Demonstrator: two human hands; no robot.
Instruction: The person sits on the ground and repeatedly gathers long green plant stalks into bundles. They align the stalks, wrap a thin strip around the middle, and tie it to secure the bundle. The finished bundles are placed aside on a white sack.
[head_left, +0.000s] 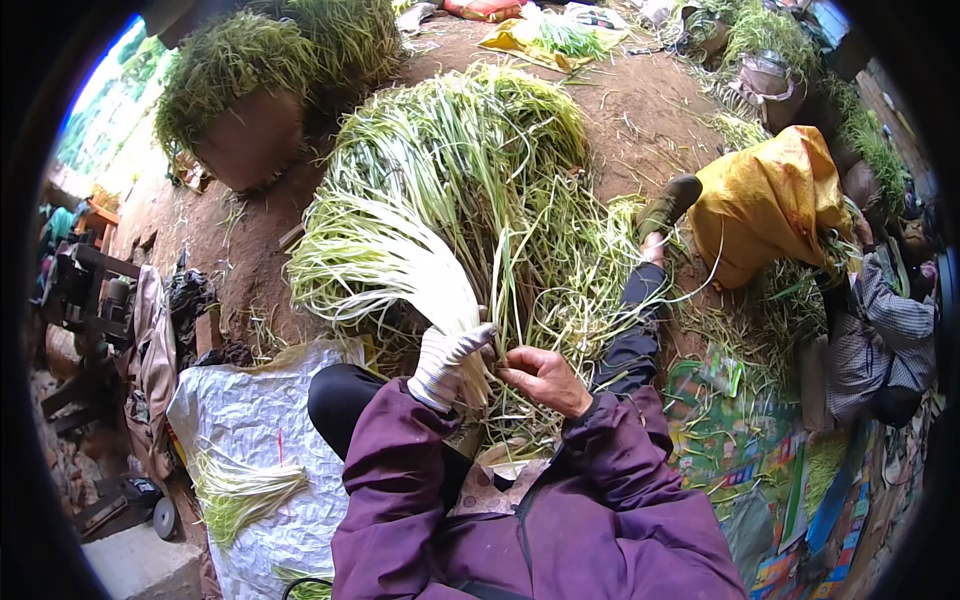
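Observation:
My left hand (448, 364), in a striped knit glove, is closed around a thick bunch of pale leafy stalks (435, 274) that fan out up and to the left. Beside it my bare right hand (544, 377) pinches the lower end of a few thin green stalks (505, 300) between thumb and fingers. Just beyond both hands lies a large heap of the same long green stalks (465, 150). A smaller bundle of stalks (251, 484) rests on a white woven plastic sheet (300, 405) at my left.
A yellow-orange sack (772, 195) stands at the right, near a co-worker in a checked sleeve (896, 307). More green piles (232, 67) stand at the upper left. Trimmings cover a colourful printed sheet (735, 450) at my right. A concrete block (142, 562) lies lower left.

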